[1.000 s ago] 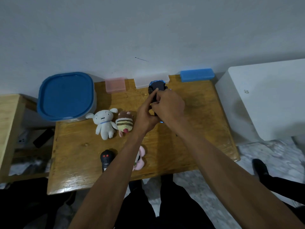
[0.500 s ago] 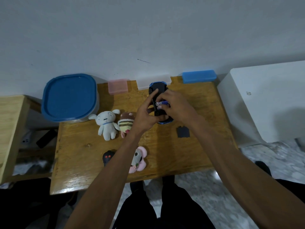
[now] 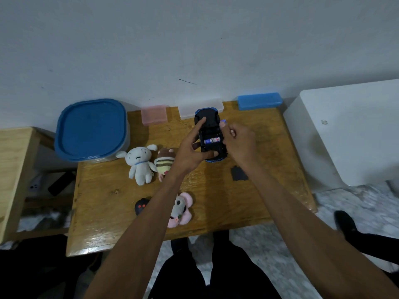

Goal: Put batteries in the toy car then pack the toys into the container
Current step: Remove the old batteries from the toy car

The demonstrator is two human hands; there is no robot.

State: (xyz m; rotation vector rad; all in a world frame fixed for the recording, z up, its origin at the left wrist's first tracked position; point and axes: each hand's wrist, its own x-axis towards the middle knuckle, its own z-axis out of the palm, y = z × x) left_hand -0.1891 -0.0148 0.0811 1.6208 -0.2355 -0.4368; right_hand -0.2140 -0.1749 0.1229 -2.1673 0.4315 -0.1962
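Note:
The toy car [image 3: 207, 120] lies upside down on the wooden table [image 3: 216, 203], black underside up, blue body at the edges. My left hand [image 3: 190, 152] grips it by its left side, index finger on the underside. One battery [image 3: 212, 140] sits across the open compartment. My right hand [image 3: 238, 141] is at the car's right side, pinching a second battery [image 3: 224, 121] whose blue tip shows. The black battery cover [image 3: 238, 174] lies on the table near my right wrist. The container [image 3: 91, 130] with its blue lid on stands at the far left.
A white bunny plush [image 3: 140, 164], a striped plush [image 3: 165, 165], a pink-eared plush [image 3: 180, 209] and a black remote [image 3: 141, 206] lie on the table. Pink [image 3: 154, 115], clear [image 3: 187, 108] and blue [image 3: 260, 101] boxes line the wall. A white appliance [image 3: 345, 134] stands at the right.
My right hand pressed one battery into the compartment and has now drawn back to the car's right side. The cover on the table came into view. My left hand keeps holding the car.

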